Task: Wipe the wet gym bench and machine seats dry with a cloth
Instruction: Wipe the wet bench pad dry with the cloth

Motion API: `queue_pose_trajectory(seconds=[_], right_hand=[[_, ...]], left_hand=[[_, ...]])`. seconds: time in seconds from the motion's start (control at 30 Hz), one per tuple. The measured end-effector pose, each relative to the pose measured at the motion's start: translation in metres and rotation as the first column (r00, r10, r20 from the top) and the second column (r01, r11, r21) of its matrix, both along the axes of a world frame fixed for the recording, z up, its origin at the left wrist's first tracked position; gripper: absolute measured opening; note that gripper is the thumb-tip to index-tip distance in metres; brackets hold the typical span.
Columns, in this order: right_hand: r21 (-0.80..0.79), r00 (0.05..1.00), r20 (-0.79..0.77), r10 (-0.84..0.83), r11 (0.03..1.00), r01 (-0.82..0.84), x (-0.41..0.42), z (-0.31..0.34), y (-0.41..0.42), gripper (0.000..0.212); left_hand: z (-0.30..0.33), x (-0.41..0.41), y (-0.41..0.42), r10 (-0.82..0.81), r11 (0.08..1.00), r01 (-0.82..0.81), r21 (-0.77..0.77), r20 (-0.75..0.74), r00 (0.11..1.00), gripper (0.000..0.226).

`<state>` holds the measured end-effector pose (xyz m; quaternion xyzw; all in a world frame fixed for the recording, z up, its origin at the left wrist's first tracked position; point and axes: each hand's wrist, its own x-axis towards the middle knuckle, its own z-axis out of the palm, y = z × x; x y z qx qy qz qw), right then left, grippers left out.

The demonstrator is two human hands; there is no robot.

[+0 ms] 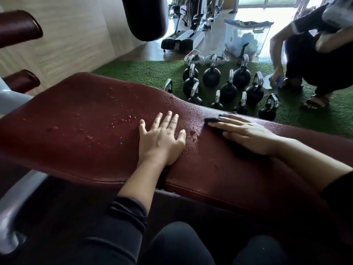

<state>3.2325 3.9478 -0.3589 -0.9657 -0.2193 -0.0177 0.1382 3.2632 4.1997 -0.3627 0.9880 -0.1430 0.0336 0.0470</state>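
Observation:
A dark red padded gym bench (80, 119) stretches across the view, beaded with water drops on its left and middle parts. My left hand (162, 138) lies flat on the pad near the middle, fingers spread and straight. My right hand (246, 132) lies flat on the pad to the right, fingers straight, pressing down on a small dark cloth (213, 120). Only the cloth's edge shows past the fingertips; the rest is hidden under the hand.
Several black kettlebells (227, 87) stand on green turf (141, 73) beyond the bench. A crouching person (313, 60) is at the far right with a clear plastic bin (246, 37) behind. A black punching bag (145, 18) hangs above; red machine pads (19, 27) at the left.

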Motion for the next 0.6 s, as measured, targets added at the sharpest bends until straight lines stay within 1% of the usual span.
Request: queue_pose_trajectory(seconds=[0.07, 0.13, 0.2, 0.27, 0.4, 0.53, 0.57, 0.6], right_hand=[[0.012, 0.997, 0.002, -0.077, 0.997, 0.077, 0.013, 0.001, -0.015, 0.041], [0.019, 0.985, -0.017, -0.172, 0.985, 0.172, 0.031, -0.001, -0.015, 0.043], [-0.001, 0.97, -0.031, -0.243, 0.97, 0.243, 0.052, -0.004, 0.002, 0.045], [-0.018, 0.967, -0.012, -0.255, 0.967, 0.254, 0.067, -0.006, 0.03, 0.045], [-0.03, 0.978, 0.053, -0.203, 0.978, 0.205, 0.053, -0.009, 0.065, 0.047], [0.005, 0.999, 0.042, 0.016, 1.0, -0.016, 0.007, -0.006, 0.038, 0.045], [0.021, 0.999, 0.023, 0.038, 0.999, -0.038, 0.002, -0.003, 0.026, 0.044], [0.028, 1.0, 0.007, 0.026, 0.999, -0.026, 0.002, -0.001, 0.014, 0.043]], left_hand=[[-0.001, 0.0, 0.0, 0.006, 1.0, -0.006, -0.005, 0.004, 1.0, 0.06], [-0.001, 0.001, -0.001, 0.008, 1.0, -0.008, -0.006, 0.006, 1.0, 0.06], [-0.002, 0.001, -0.002, 0.01, 1.0, -0.01, -0.009, 0.006, 1.0, 0.06], [-0.002, 0.001, -0.003, 0.013, 1.0, -0.013, -0.01, 0.009, 1.0, 0.06], [0.0, 0.001, -0.003, 0.018, 1.0, -0.018, -0.001, 0.011, 1.0, 0.059], [0.0, 0.001, -0.002, 0.015, 1.0, -0.015, -0.012, 0.001, 1.0, 0.058], [0.0, 0.001, -0.002, 0.013, 1.0, -0.013, -0.013, 0.0, 1.0, 0.058], [0.0, 0.001, -0.002, 0.012, 1.0, -0.012, -0.013, 0.0, 1.0, 0.058]])
